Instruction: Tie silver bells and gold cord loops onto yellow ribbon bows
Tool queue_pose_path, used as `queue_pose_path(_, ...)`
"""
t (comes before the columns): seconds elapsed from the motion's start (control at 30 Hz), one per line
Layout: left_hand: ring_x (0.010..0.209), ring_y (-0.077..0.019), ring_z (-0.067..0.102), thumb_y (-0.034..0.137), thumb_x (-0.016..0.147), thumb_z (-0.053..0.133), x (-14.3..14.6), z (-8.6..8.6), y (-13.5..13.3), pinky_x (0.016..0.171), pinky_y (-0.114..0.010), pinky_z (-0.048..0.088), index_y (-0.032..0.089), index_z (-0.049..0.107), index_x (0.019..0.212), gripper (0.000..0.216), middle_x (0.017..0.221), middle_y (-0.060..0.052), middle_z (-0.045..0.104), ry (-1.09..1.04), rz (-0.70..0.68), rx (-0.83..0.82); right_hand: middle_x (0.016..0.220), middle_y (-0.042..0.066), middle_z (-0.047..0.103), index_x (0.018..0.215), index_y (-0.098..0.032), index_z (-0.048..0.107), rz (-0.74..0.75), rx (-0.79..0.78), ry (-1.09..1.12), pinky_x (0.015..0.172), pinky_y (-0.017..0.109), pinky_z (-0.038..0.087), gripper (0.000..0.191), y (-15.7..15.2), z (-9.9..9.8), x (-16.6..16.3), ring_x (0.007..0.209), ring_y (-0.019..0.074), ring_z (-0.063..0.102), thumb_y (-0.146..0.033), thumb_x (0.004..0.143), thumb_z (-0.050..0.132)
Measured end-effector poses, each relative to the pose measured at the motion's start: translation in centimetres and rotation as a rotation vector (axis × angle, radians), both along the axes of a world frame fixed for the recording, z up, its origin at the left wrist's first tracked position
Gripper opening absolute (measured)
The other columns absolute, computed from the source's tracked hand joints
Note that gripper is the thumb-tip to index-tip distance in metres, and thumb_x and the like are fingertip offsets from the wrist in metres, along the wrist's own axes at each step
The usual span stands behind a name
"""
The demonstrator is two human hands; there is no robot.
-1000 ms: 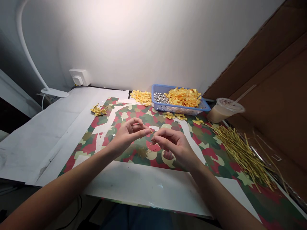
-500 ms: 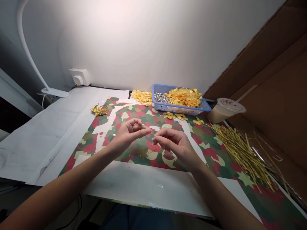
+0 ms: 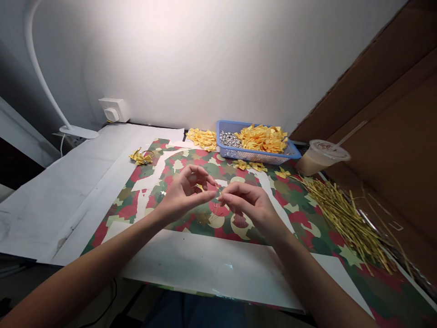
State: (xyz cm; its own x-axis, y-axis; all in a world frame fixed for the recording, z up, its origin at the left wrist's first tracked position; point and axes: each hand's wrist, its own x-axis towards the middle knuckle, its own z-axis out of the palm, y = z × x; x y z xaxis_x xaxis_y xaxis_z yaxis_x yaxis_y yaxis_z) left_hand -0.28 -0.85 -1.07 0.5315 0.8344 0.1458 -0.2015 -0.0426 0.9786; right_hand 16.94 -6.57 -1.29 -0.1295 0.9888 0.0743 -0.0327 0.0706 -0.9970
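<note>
Over the patterned sheet (image 3: 191,221), my left hand (image 3: 187,191) is raised with its thumb and forefinger apart. A small gap lies between those two fingertips, close to the other hand. My right hand (image 3: 249,202) is closed in a pinch, the thumb pressed to the forefinger. From that pinch a thin strand (image 3: 219,188) sticks out toward the left fingertips; it is too fine to make out well. Beyond the hands, a few yellow ribbon bows (image 3: 241,165) lie in front of a blue basket (image 3: 259,158). Inside it are yellow bows (image 3: 262,138) and silver beads (image 3: 229,139).
A bundle of gold stems (image 3: 341,218) lies at the right, below a lidded drink cup (image 3: 319,157) with a straw. More yellow bows (image 3: 202,138) are heaped left of the basket. A finished-looking bow piece (image 3: 140,156) sits at the left, near a white lamp (image 3: 78,131).
My left thumb and forefinger, together before, have spread apart, and the hand has turned slightly. My right hand keeps its pinch in nearly the same place.
</note>
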Motion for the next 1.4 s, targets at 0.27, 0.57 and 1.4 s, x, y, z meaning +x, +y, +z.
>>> queue_pose_path(0.27, 0.069, -0.011, 0.054, 0.02, 0.074, 0.073, -0.1, 0.0, -0.2, 0.063, -0.025, 0.044, 0.021, 0.048, 0.087, 0.028, 0.086, -0.001, 0.064, 0.018, -0.054, 0.123, 0.056, -0.004, 0.05, 0.065, -0.017, 0.062, 0.167, -0.16, 0.246, 0.036, 0.02, 0.022, 0.015, 0.4, -0.3, -0.2, 0.041, 0.005, 0.033, -0.029, 0.074, 0.063)
queue_pose_path(0.57, 0.077, -0.014, 0.065, 0.016, 0.073, 0.073, -0.1, 0.3, -0.4, 0.064, -0.025, 0.051, 0.023, 0.048, 0.086, 0.029, 0.083, 0.0, 0.067, -0.002, -0.055, 0.144, 0.059, -0.002, 0.05, 0.063, -0.017, 0.054, 0.34, -0.386, 0.586, 0.043, 0.021, 0.024, 0.015, 0.7, -1.3, -0.6, 0.046, 0.0069, 0.036, -0.027, 0.071, 0.06)
queue_pose_path(1.4, 0.068, -0.0117, 0.066, 0.017, 0.072, 0.074, 0.1, 0.3, -0.3, 0.056, -0.021, 0.051, 0.02, 0.043, 0.077, 0.031, 0.073, 0.001, 0.068, -0.014, 0.016, 0.089, 0.063, -0.003, 0.052, 0.073, -0.018, 0.054, 0.186, -0.209, 0.356, 0.039, 0.019, 0.025, 0.017, 0.5, -1.1, -1.1, 0.046, 0.0066, 0.037, -0.034, 0.074, 0.06)
